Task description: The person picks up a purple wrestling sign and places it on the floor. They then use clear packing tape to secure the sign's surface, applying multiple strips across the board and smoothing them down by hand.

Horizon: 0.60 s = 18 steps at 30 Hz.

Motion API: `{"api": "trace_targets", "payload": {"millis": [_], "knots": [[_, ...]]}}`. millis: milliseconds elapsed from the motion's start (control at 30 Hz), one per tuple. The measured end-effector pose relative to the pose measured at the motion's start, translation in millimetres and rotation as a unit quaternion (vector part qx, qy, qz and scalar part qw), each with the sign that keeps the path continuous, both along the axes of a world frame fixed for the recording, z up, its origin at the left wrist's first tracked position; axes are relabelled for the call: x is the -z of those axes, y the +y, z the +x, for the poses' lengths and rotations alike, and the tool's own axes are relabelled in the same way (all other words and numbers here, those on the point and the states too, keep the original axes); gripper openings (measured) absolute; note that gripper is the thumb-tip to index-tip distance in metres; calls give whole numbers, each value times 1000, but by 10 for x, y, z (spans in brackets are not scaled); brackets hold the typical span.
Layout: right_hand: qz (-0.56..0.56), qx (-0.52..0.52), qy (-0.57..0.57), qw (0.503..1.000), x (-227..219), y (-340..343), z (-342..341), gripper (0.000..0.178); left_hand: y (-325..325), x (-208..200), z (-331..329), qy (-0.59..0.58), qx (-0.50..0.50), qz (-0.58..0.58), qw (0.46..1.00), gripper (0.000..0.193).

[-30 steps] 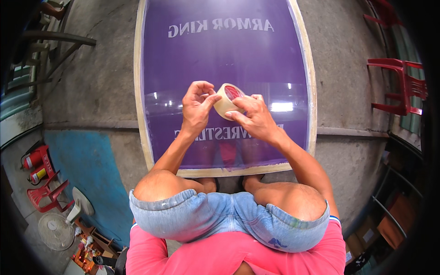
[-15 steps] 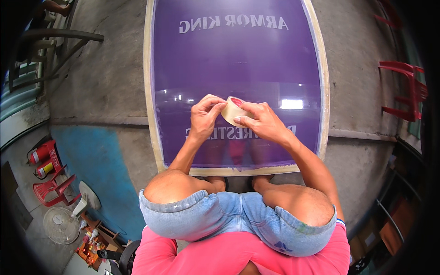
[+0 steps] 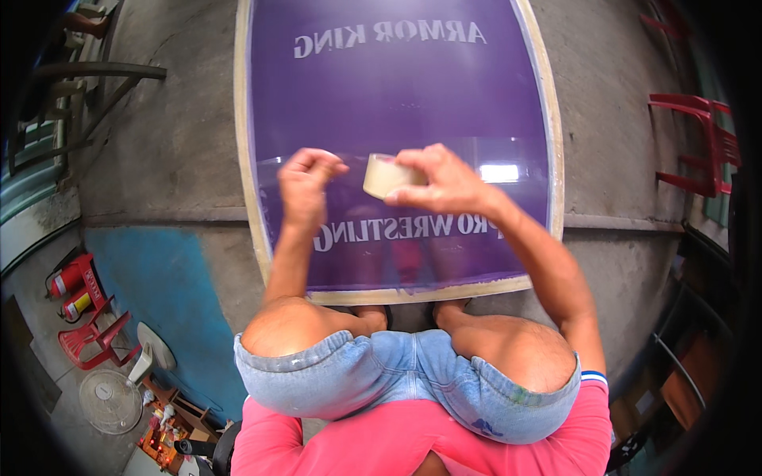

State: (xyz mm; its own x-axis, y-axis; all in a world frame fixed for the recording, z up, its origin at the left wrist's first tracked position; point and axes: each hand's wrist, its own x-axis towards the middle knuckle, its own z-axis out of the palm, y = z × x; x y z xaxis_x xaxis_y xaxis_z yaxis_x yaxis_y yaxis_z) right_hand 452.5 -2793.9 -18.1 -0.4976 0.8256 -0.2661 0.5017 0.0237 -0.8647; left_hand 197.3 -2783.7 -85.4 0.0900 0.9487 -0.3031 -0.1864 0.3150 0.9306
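Note:
My right hand (image 3: 446, 181) grips a roll of clear packing tape (image 3: 381, 179), thumb below and fingers over its far side. To the left of the roll, my left hand (image 3: 304, 184) is closed in a pinch, somewhat blurred. A faint see-through strip seems to run from its fingertips to the roll, so the tape's loose end appears to be held there. Both hands are above a large purple screen-printing frame (image 3: 397, 103) with pale reversed lettering and a beige border. The frame lies flat in front of my feet.
Grey concrete floor (image 3: 167, 159) surrounds the frame, with a blue patch (image 3: 151, 285) on the left. Red plastic chairs stand at right (image 3: 698, 147) and left (image 3: 91, 341). Fire extinguishers (image 3: 75, 293), a fan (image 3: 111, 401) and a dark metal stand (image 3: 99, 71) are also at left.
My left hand has moved left, away from the roll, opening a gap between them. The roll in my right hand has shifted slightly left and turned. My view has moved a little too.

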Motion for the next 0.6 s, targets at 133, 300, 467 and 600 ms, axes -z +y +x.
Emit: {"api": "trace_targets", "payload": {"millis": [133,300,467,600], "knots": [[-86,16,-25,996,-194,373,1137,40,727,271,-1281,112,-24,-33,993,12],[-111,123,-312,936,-107,286,3122,46,972,603,-2535,194,-88,-112,971,12],[-59,195,-399,894,33,1,3544,52,911,634,-2303,163,-29,-150,975,13],[-100,174,-422,884,135,44,3578,54,963,491,-2317,174,-13,-159,972,20]]}}
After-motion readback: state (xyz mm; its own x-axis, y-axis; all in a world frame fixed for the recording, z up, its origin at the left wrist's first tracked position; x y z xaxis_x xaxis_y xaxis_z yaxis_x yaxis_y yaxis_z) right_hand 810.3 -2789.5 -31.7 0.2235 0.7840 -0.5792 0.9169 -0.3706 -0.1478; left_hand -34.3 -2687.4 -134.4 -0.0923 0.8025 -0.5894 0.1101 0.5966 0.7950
